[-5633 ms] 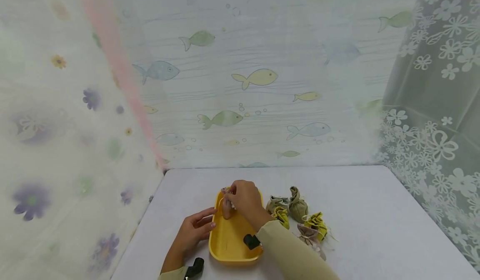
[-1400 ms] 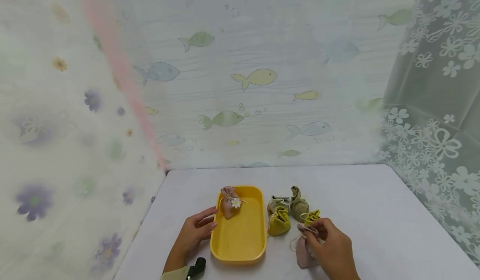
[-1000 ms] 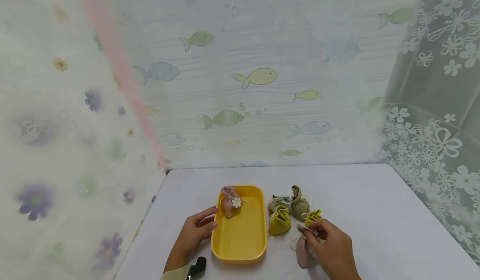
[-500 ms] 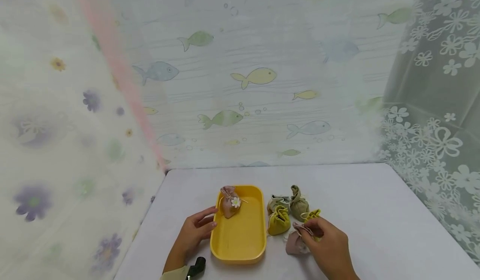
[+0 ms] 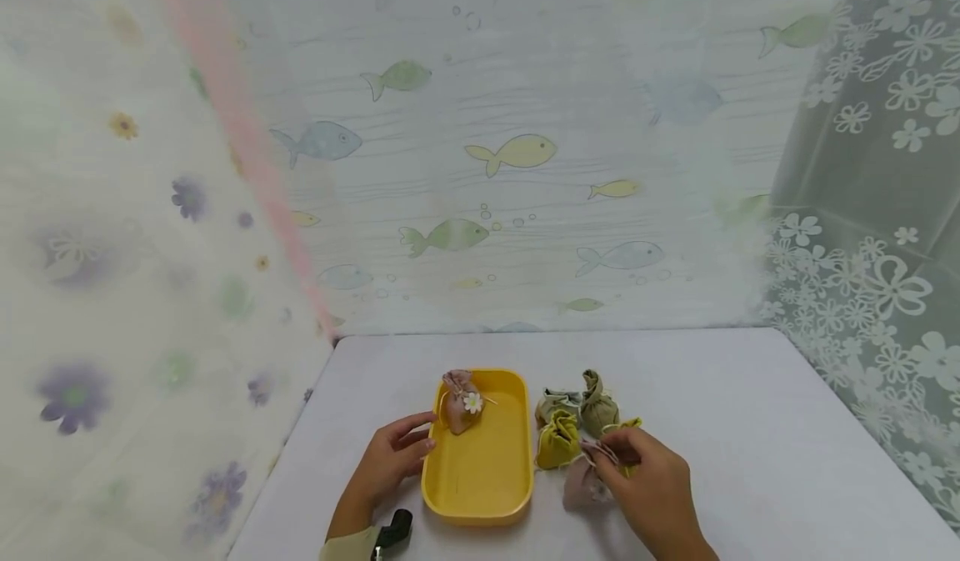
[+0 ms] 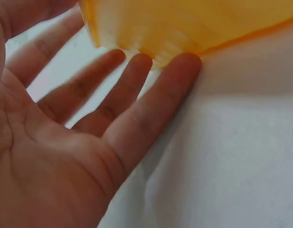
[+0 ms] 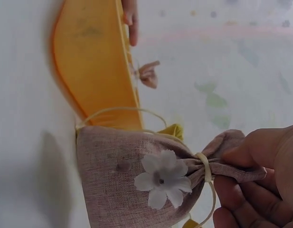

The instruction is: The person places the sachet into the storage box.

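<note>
My right hand (image 5: 649,478) pinches the gathered neck of a mauve drawstring pouch (image 5: 581,484), which looks raised off the table. A white flower (image 7: 161,179) and a cream cord decorate this pouch in the right wrist view. My left hand (image 5: 390,459) touches the left side of a yellow tray (image 5: 480,511), its fingers extended. In the left wrist view, the fingertips (image 6: 186,64) lie against the tray's outer wall. Inside the tray, toward its far left corner, lies another mauve pouch (image 5: 459,411) with a white flower.
Right of the tray stand a mustard pouch (image 5: 558,443), an olive-brown pouch (image 5: 597,407) and a grey-green pouch (image 5: 553,403). Another yellow pouch (image 5: 632,424) is mostly hidden behind my right hand. Patterned fabric (image 5: 517,211) hangs behind the white table (image 5: 720,428).
My right hand has left the pouch in the tray, gone right and taken hold of another mauve pouch. It has since moved that pouch left. My left hand has stayed at the tray.
</note>
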{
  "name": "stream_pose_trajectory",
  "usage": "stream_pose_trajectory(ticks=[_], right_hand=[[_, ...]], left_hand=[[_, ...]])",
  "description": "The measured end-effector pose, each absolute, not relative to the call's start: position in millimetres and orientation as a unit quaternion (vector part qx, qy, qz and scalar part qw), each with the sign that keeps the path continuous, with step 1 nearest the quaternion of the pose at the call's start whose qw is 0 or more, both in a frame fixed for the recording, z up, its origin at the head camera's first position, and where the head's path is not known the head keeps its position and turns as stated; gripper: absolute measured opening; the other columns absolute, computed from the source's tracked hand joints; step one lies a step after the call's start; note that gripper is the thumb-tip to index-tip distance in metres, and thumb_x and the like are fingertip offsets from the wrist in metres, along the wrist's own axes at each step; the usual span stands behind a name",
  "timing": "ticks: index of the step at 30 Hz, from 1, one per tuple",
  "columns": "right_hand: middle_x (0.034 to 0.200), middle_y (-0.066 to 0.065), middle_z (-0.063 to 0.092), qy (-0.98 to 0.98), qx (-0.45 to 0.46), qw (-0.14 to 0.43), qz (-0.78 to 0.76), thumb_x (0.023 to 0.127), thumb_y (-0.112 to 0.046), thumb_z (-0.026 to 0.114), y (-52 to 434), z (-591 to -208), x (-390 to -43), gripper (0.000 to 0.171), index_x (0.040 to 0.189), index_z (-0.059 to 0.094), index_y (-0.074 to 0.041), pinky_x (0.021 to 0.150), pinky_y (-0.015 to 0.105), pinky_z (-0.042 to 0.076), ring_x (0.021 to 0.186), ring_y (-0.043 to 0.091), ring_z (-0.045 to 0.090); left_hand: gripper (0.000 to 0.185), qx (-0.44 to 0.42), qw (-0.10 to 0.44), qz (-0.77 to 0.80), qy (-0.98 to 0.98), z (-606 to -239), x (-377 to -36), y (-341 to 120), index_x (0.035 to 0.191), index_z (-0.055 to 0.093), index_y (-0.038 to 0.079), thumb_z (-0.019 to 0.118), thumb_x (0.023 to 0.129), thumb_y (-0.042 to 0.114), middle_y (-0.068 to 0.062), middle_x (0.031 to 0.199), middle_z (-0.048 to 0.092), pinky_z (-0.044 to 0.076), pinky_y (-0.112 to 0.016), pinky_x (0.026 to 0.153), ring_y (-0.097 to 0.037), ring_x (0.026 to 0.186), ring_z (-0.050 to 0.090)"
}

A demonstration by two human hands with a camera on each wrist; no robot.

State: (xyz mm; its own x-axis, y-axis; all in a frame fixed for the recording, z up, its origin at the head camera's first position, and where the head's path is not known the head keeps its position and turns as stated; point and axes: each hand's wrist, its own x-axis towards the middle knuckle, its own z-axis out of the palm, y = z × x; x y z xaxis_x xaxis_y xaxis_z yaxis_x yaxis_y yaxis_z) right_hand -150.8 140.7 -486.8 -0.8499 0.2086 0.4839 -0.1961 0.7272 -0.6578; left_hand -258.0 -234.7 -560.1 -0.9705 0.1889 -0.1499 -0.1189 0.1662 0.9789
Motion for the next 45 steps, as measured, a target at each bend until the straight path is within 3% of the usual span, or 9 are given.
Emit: stream_pose_trajectory(ticks=[5, 8, 16, 29, 45], right_hand=[[0.083, -0.016, 0.071, -0.884, 0.019, 0.282, 0.371, 0.076, -0.017, 0.093, 138.5, -480.6, -152.1, 0.024, 0.09, 0.074, -0.022, 0.067, 0.024, 0.06, 0.072, -0.003, 0.066], [0.084, -0.017, 0.071, -0.883, 0.031, 0.278, 0.376, 0.077, -0.018, 0.092, 136.6, -477.5, -154.1, 0.022, 0.091, 0.076, -0.022, 0.068, 0.024, 0.061, 0.075, -0.003, 0.067], [0.085, -0.02, 0.069, -0.868, 0.072, 0.291, 0.395, 0.076, -0.014, 0.093, 131.5, -473.0, -161.0, 0.026, 0.09, 0.075, -0.027, 0.068, 0.021, 0.06, 0.075, -0.003, 0.067], [0.086, -0.017, 0.071, -0.856, 0.119, 0.283, 0.415, 0.078, -0.011, 0.091, 124.5, -460.6, -171.6, 0.024, 0.092, 0.075, -0.023, 0.068, 0.022, 0.062, 0.075, -0.003, 0.068], [0.09, -0.013, 0.073, -0.836, 0.179, 0.296, 0.426, 0.081, -0.007, 0.087, 115.6, -450.9, -194.0, 0.02, 0.095, 0.076, -0.016, 0.067, 0.03, 0.064, 0.076, -0.002, 0.069]], left_hand=[[0.072, 0.015, 0.099, 0.626, 0.773, -555.3, -263.9, -231.2, 0.158, 0.044, 0.023, 0.072, 0.095, 0.046, -0.016, 0.149, 0.056, 0.065, -0.042, 0.083, -0.031, 0.124, 0.065], [0.071, 0.017, 0.098, 0.613, 0.784, -552.6, -270.3, -229.5, 0.154, 0.049, 0.013, 0.069, 0.097, 0.05, -0.018, 0.148, 0.057, 0.065, -0.041, 0.083, -0.03, 0.121, 0.066], [0.069, 0.011, 0.14, 0.604, 0.784, -558.0, -289.0, -232.7, 0.146, 0.059, 0.011, 0.071, 0.094, 0.054, -0.014, 0.149, 0.058, 0.063, -0.04, 0.089, -0.028, 0.125, 0.065], [0.067, 0.018, 0.15, 0.642, 0.752, -568.6, -289.1, -240.7, 0.146, 0.06, 0.017, 0.081, 0.088, 0.044, -0.012, 0.154, 0.054, 0.062, -0.04, 0.092, -0.025, 0.125, 0.065], [0.063, 0.015, 0.141, 0.67, 0.729, -568.2, -287.7, -240.4, 0.144, 0.062, 0.012, 0.082, 0.089, 0.036, -0.015, 0.158, 0.049, 0.062, -0.042, 0.093, -0.026, 0.124, 0.066]])
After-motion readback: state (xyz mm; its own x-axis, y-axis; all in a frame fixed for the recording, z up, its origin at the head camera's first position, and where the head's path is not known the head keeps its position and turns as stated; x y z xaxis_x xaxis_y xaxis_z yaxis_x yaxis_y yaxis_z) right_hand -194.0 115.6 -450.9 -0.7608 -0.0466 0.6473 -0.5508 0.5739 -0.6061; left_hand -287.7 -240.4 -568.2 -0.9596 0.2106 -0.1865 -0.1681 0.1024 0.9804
